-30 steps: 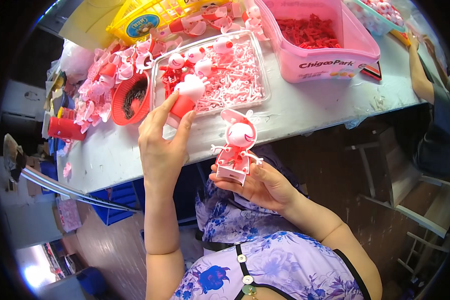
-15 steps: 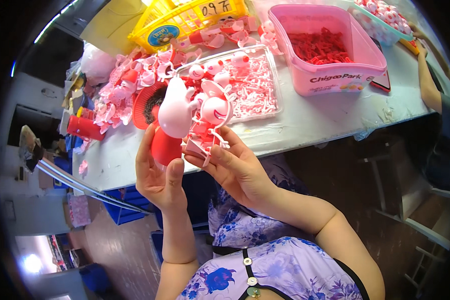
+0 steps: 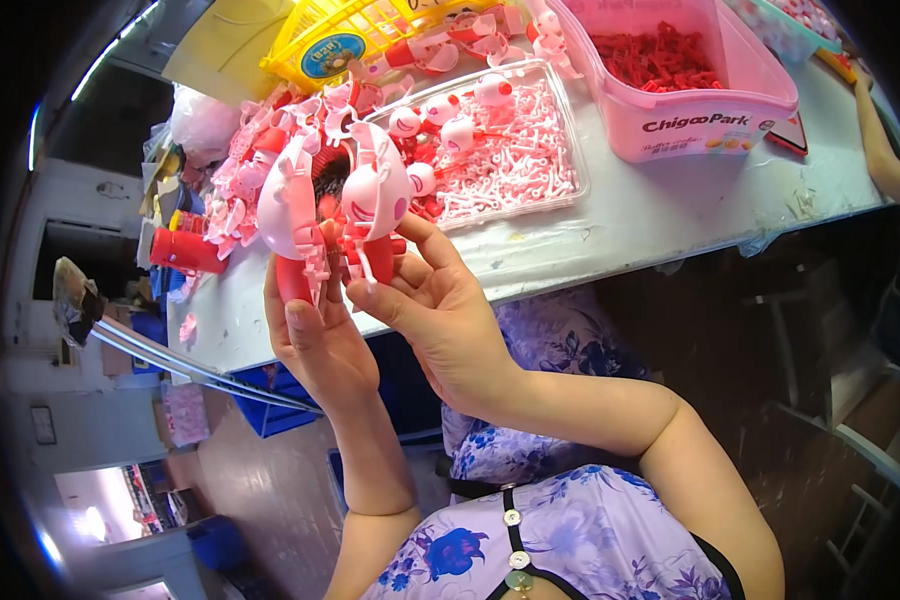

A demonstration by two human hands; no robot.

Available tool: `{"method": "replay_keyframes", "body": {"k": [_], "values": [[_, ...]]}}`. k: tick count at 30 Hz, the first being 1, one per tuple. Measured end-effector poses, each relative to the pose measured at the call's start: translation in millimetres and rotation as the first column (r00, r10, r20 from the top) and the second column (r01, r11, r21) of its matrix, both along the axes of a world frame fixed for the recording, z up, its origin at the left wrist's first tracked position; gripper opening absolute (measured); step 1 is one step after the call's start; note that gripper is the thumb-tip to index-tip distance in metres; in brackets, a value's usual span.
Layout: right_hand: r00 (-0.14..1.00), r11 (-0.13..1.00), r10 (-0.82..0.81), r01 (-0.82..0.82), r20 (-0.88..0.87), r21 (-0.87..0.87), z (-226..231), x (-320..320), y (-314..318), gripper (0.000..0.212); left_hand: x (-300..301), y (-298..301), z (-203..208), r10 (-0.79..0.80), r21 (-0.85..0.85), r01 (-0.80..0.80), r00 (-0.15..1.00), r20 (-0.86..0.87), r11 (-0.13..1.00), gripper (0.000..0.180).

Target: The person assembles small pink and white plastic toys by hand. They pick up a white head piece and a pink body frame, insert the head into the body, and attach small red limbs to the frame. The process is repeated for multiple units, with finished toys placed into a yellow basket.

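Left hand (image 3: 315, 335) grips a pink toy half-shell (image 3: 292, 205) with a red lower part, fingers wrapped around the bottom. Right hand (image 3: 440, 310) pinches the matching pink half-shell (image 3: 375, 190), the one with the printed face, thumb and fingers on its lower edge. The two halves sit just beside each other, open sides facing, a narrow gap between; dark interior visible in the gap. Both are held up in front of the person, above the near edge of the white tabletop (image 3: 660, 215).

Behind them on the tabletop: clear tray (image 3: 570, 150) of small pink-white parts and round toy heads, pink tub (image 3: 705, 110) full of red pieces, yellow basket (image 3: 370, 30) at the back, loose pile of pink toy parts (image 3: 225, 180) on the left, a red cylinder (image 3: 185, 250) near that pile. Another person's forearm (image 3: 875, 140) rests at the far right edge.
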State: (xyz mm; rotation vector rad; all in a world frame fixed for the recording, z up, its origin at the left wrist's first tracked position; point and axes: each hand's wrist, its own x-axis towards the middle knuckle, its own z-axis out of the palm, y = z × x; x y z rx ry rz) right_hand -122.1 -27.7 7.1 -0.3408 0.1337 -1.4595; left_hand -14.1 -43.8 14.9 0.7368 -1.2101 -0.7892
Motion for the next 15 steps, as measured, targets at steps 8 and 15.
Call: {"method": "replay_keyframes", "body": {"k": [8,15], "values": [[0.998,0.999,-0.027,0.025,-0.048,-0.039,1.2,3.3,-1.9,0.064,1.2,0.7,-0.6,0.009,0.06,-0.006,0.999,-0.051,0.998,0.066],[0.997,0.998,-0.049,0.046,-0.055,-0.048,1.6,4.1,-2.3,0.063,1.5,-2.7,-2.8,-0.008,0.035,0.009,0.999,-0.04,0.999,0.063]]}}
